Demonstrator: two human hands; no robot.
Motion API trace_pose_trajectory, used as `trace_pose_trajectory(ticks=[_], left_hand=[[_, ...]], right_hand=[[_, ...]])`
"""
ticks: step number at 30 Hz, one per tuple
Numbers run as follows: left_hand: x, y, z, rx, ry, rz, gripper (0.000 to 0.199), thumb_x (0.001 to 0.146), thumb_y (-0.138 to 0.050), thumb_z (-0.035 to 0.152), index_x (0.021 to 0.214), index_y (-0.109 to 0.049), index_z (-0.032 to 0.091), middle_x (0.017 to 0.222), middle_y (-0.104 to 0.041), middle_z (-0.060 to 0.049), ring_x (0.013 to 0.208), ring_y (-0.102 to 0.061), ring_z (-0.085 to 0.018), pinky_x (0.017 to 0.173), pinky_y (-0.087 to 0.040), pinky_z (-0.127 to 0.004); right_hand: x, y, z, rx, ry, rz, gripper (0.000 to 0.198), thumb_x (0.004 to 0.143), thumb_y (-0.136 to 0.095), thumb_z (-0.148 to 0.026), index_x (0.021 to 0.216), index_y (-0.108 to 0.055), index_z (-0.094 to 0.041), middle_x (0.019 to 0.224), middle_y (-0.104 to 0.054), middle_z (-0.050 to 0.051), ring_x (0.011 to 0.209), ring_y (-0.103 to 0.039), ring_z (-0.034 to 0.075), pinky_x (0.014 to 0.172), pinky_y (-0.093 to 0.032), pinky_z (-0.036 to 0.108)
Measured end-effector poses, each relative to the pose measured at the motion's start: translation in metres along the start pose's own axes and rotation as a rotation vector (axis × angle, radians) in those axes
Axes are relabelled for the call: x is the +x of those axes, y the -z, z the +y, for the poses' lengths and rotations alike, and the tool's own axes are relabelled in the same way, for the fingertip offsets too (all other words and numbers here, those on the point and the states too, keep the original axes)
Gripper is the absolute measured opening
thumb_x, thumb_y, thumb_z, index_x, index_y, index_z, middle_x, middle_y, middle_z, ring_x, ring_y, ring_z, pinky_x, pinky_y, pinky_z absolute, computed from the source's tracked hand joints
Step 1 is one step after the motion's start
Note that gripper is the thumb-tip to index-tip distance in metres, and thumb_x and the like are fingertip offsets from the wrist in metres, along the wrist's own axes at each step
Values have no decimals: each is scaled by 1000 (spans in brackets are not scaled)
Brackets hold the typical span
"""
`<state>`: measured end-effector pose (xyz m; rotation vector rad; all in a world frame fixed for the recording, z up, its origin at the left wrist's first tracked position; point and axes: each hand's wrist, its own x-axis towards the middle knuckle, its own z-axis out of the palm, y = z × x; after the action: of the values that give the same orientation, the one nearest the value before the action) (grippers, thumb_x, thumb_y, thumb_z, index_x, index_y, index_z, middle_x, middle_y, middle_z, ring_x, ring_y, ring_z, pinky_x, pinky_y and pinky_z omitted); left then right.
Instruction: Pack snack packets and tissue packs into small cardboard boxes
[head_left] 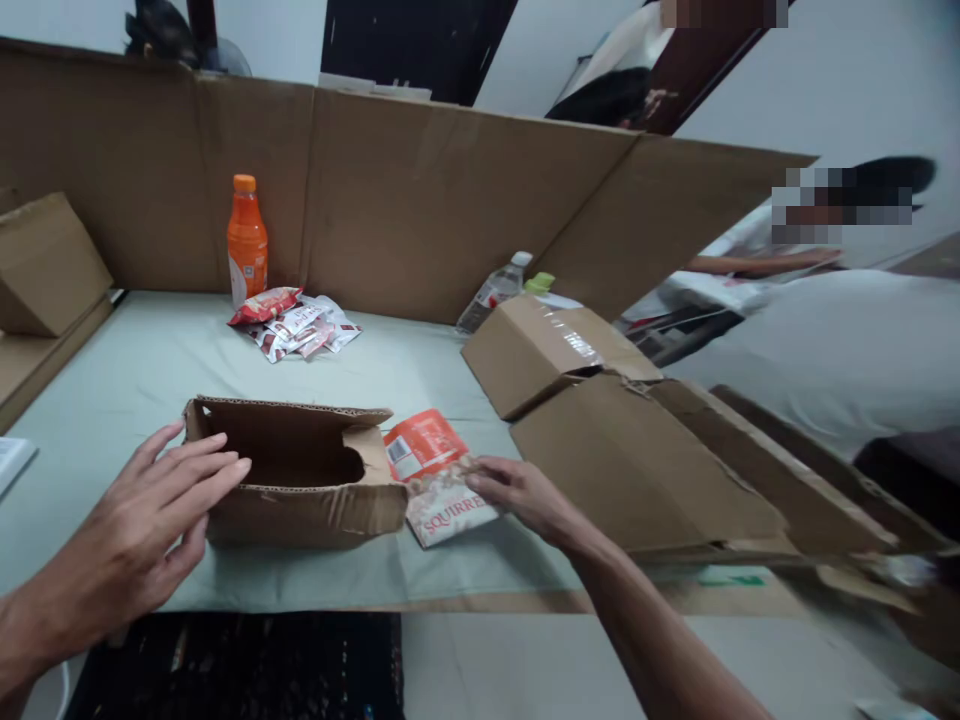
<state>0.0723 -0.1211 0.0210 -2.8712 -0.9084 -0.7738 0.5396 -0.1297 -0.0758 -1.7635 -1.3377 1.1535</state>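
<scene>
A small cardboard box (300, 515) with an open top stands near the table's front edge. My left hand (161, 515) lies over its left end, fingers stretched out across the rim and the thumb lower at the front wall. Just right of the box is an orange and white snack packet (450, 505) printed "SQUIRREL". The fingers of my right hand (521, 490) are closed on the packet's right edge. Its left side touches or sits close by the box's right flap; I cannot tell which.
An orange bottle (246, 245) stands behind several snack packets (307, 325). Bigger cardboard boxes (630, 460) line the right side, with a clear bottle (495, 292) behind them. A cardboard wall (420, 200) closes off the back. Other people (817, 340) are beyond it.
</scene>
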Motion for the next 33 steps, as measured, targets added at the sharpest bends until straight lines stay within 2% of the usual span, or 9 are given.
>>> trace_pose_trajectory(ticks=[6,9,11,15,20,25,27,30,33], left_hand=[[-5,-1,2,68,-51,-27,36,93,-49,3,122,-61,21,121,-76,-4,131,-63,-25,125,-30,-53],[-6,-1,7,44,4,-2,33,93,-46,0,112,-63,21,109,-77,-4,127,-65,-25,122,-31,-54],[-4,-2,9,51,12,11,32,92,-46,0,108,-65,20,101,-77,-3,121,-68,-25,120,-34,-53],[1,-1,9,130,-17,51,31,91,-45,2,106,-67,18,93,-76,-6,98,-72,-24,108,-45,-49],[4,1,11,184,-51,18,31,93,-39,1,92,-64,18,74,-65,-1,67,-62,-18,99,-49,-46],[9,3,15,162,-61,0,27,90,-42,2,85,-62,19,74,-64,-1,69,-62,-19,101,-49,-49],[13,6,19,135,-64,13,22,92,-46,6,93,-65,18,97,-73,-8,93,-69,-24,108,-46,-51],[25,11,26,78,-101,-21,19,90,-57,14,106,-67,17,129,-69,-15,124,-63,-31,111,-46,-50],[46,10,29,0,-120,-264,16,83,-69,19,99,-69,17,106,-75,-11,101,-71,-30,93,-56,-44]], right_hand=[[-67,16,-65,-176,553,682,15,86,-76,-42,97,-82,-35,94,-77,2,83,-70,24,78,-56,37],[-76,-5,-108,-54,786,798,23,88,-78,-26,106,-81,-41,93,-78,-3,80,-70,21,76,-57,35],[-68,-31,-135,-63,982,672,26,89,-75,-18,103,-81,-39,88,-78,-4,73,-70,18,71,-58,31],[-42,-77,-173,-300,1260,156,28,96,-55,-10,100,-79,-25,91,-79,1,81,-75,16,72,-59,26],[-29,-89,-186,-747,958,-344,37,87,-45,2,86,-74,-21,81,-75,0,72,-66,11,63,-44,21],[-19,-115,-182,-961,747,-530,26,77,-55,4,73,-69,-18,69,-68,-1,60,-49,10,57,-26,25],[-13,-128,-178,-946,704,-582,25,77,-57,4,73,-69,-17,68,-68,-1,59,-47,10,56,-23,26],[-9,-138,-176,-895,660,-609,23,83,-57,0,75,-70,-17,69,-69,-1,58,-48,9,55,-23,26],[-10,-135,-179,-901,639,-643,24,89,-55,-3,83,-73,-17,77,-75,1,62,-56,11,56,-28,25]])
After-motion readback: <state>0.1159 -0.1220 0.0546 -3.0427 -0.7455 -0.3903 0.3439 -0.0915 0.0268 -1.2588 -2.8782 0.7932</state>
